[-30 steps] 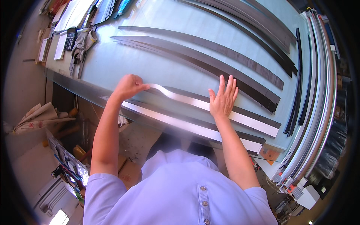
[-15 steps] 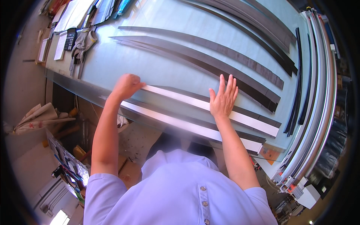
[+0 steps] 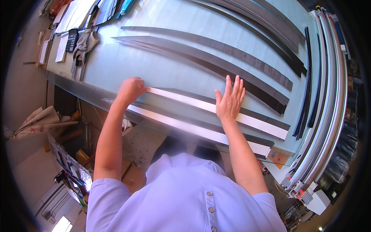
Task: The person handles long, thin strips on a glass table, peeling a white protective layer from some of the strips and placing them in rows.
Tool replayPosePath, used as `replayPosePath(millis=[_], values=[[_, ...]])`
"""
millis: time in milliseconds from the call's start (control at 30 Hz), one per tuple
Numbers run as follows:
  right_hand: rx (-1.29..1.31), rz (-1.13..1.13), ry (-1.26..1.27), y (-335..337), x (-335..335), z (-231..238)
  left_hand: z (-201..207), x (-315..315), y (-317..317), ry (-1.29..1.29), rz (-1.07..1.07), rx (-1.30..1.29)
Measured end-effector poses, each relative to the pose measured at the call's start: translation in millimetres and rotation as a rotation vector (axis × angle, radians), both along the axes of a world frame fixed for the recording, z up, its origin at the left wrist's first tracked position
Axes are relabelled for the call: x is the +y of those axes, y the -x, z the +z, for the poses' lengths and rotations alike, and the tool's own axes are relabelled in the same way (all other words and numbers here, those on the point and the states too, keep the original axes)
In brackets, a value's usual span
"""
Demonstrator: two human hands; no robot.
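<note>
Across the glass-topped table lies a long white strip [image 3: 183, 101] set along a dark grey strip [image 3: 266, 121]. My left hand [image 3: 131, 91] is closed at its left end, thumb and fingers pinched on the tip. Palm down, my right hand [image 3: 228, 103] lies flat on the same pair towards the right, its fingers spread and the fingertips reaching the lower edge of a dark strip stack [image 3: 216, 63]. Nearer to me, a second white strip [image 3: 177, 124] on a dark backing runs along the table's front edge, passing under my right forearm.
More dark strips [image 3: 247, 31] lie farther back. Thin black strips [image 3: 303, 92] and long metal rails [image 3: 328, 92] line the right side. A calculator [image 3: 72, 40], grey gloves [image 3: 85, 44] and papers [image 3: 75, 15] occupy the far left. A cardboard box [image 3: 135, 178] stands below the table.
My left hand has shifted very slightly at the strip's end, still pinching it. My right hand stays pressed in the same place.
</note>
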State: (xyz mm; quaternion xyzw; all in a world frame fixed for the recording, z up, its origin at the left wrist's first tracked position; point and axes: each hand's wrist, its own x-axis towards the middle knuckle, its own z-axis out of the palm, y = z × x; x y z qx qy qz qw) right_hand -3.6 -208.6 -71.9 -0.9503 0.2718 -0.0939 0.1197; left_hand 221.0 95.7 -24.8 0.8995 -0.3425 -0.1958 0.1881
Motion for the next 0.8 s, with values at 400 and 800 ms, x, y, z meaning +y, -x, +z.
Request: replayPosePath(millis=[400,800], values=[[0.004,0.000,-0.014,1,-1,-1,1,-5,4,-0.130,0.024,-0.032],[0.000,-0.011,-0.009,1,-2,0,9,-8,1,-0.492,0.147,-0.143]])
